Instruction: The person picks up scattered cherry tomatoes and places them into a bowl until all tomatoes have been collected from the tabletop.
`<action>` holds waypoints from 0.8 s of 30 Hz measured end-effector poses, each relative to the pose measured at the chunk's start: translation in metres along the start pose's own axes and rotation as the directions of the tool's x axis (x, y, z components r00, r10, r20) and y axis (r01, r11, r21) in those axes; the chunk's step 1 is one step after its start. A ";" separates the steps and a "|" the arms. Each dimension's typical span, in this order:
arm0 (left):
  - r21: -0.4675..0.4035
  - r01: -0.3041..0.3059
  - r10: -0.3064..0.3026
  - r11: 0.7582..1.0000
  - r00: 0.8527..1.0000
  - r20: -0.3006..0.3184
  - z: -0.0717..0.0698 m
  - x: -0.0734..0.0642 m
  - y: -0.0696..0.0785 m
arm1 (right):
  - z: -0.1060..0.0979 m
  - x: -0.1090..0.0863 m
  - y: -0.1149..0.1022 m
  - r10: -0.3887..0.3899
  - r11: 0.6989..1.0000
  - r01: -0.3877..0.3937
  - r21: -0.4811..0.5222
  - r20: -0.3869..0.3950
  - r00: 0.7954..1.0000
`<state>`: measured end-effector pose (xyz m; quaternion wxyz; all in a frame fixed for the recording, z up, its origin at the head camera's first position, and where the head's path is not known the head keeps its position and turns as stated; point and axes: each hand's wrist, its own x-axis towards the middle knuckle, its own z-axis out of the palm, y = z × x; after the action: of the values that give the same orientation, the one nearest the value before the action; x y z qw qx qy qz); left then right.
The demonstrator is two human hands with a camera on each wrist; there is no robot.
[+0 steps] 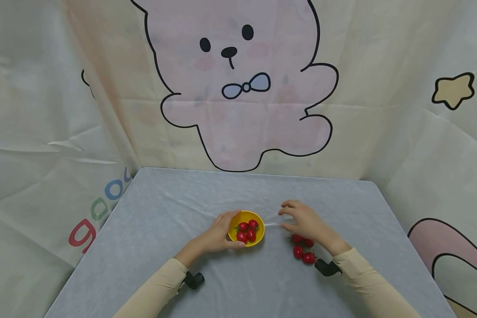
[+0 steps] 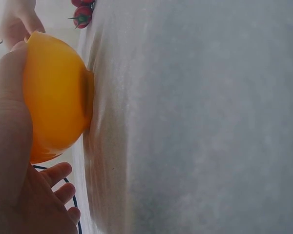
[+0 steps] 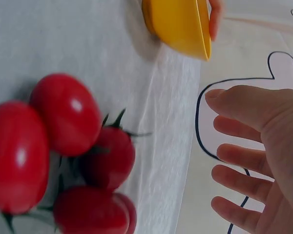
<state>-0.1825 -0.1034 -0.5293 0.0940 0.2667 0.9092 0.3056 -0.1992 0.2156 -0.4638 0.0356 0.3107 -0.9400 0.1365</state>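
Best, I'd judge, to let your left hand point(image 1: 218, 232) do the steadying; a light, even grip should hold the yellow bowl point(image 2: 58, 97) on the tabletop point(image 1: 262, 282) without tipping it; for the loose cherry tomatoes point(image 1: 308, 258), which lie bunched below your right hand point(image 1: 307, 223) and on its near side, a soft pinch around one fruit at a time would serve well, since a nudge could set its neighbours rolling; a low release over the bowl, left of that hand, should spare the tomatoes inside point(image 1: 251, 235) a knock.

Your right hand hovers with thumb and fingers apart and slightly bent; it holds nothing, and its fingertips are clear of both bowl and fruit; your left hand is clamped on the bowl from the left, thumb at the near rim, fingers at the far-left rim; its outer fingers show past the bowl in the left wrist view, and whether they touch it I cannot tell.
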 end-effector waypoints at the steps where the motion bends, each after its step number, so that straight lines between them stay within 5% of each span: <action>1: 0.002 0.002 -0.002 1.000 1.000 0.002 0.000 0.000 0.000 | -0.001 -0.002 0.001 0.008 1.000 -0.008 0.005 0.005 1.000; 24: -0.001 -0.008 0.007 1.000 1.000 -0.009 0.001 0.001 0.000 | 0.009 -0.031 0.021 0.079 0.997 -0.078 0.002 -0.028 0.997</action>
<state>-0.1831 -0.1019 -0.5304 0.0889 0.2687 0.9084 0.3076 -0.1865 0.2467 -0.4818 0.0433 0.2716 -0.9508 0.1428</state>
